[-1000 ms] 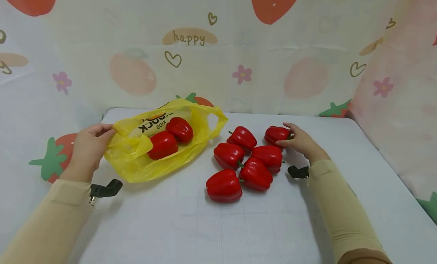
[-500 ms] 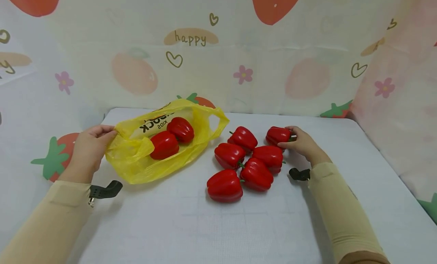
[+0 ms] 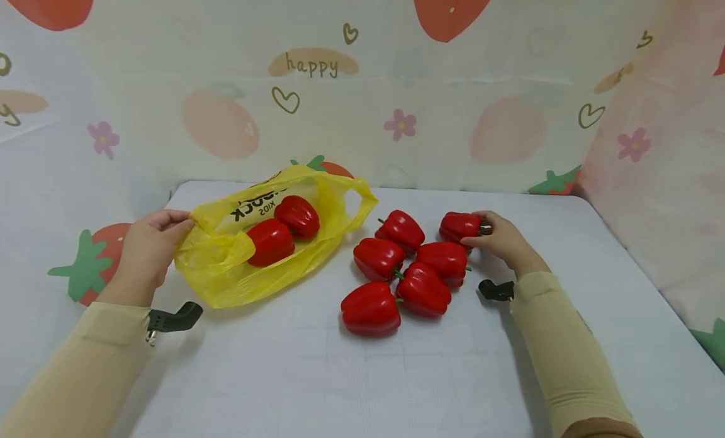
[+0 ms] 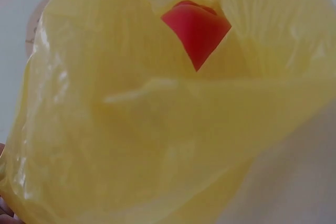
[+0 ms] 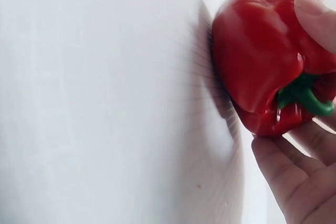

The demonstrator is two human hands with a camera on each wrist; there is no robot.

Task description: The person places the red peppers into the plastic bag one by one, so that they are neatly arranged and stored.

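In the head view the left hand [image 3: 148, 249] pinches the left edge of a yellow plastic bag [image 3: 226, 280], whose mouth gapes toward the camera. Two red bell peppers [image 3: 270, 241] lie inside it; the left wrist view shows part of one pepper [image 4: 197, 32] behind yellow film. The right hand [image 3: 504, 240] holds the rearmost right pepper [image 3: 459, 226] at its stem end. Seen from the right wrist, thumb and fingers of the right hand [image 5: 307, 177] lie on opposite sides of that pepper [image 5: 257, 51], its green stem between them.
Several more red peppers [image 3: 378, 258] lie close together on the white table [image 3: 351, 387], between the bag and the right hand. A patterned cloth [image 3: 436, 79] hangs behind the table's back edge.
The right hand's fingers have closed in on the rear right pepper, which stays in about the same place. The left hand and the bag have hardly moved.
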